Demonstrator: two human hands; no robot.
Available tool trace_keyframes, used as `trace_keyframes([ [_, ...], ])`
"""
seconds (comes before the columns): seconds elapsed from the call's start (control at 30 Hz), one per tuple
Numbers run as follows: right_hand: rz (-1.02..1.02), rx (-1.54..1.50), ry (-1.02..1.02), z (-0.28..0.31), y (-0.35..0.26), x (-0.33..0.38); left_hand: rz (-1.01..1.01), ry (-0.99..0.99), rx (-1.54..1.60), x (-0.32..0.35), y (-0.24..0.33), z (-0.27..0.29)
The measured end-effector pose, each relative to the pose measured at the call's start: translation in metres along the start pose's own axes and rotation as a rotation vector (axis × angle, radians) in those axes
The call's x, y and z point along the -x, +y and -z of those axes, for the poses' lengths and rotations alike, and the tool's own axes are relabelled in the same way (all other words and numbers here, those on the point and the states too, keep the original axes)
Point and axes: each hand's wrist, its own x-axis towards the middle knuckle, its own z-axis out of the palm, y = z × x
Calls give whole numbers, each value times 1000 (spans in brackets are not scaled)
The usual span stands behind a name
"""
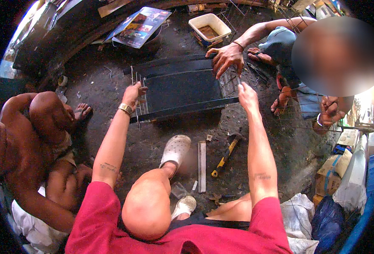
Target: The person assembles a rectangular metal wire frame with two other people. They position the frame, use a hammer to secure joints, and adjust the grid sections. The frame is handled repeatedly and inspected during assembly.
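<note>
In front of me is a black panel-like frame (182, 89) with raised long edges and wire grid at both ends. My left hand (133, 95), with a gold watch on the wrist, is closed around the wire grid (141, 111) at the left end. At the right end my right hand (248, 97) is closed at the frame's near corner, on what looks like the wire grid; its fingertips are partly hidden. A co-worker's hand (229, 58) rests on the far right corner, over the wire grid (230, 84) there.
A yellow-and-black hammer (226, 157) and a pale metal strip (201, 167) lie near my feet. Beyond the frame are a white tub (209, 28) and a printed sheet (140, 26). One person crouches left (30, 156). Bags (299, 211) and a cardboard box (331, 173) sit right.
</note>
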Motion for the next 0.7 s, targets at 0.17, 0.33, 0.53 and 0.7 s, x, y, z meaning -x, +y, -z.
trace_keyframes([
  [0.17,-83,39,-34,-4,-11,-10,-54,5,36,-15,-11,3],
  [0.33,-109,-47,-71,-13,3,-6,-44,12,-6,-23,-16,4],
  [0.53,-203,-181,-177,-19,22,-8,-26,-48,95,4,28,5],
  [0.7,-162,-477,-215,-77,51,1,-153,19,-73,73,128,23],
])
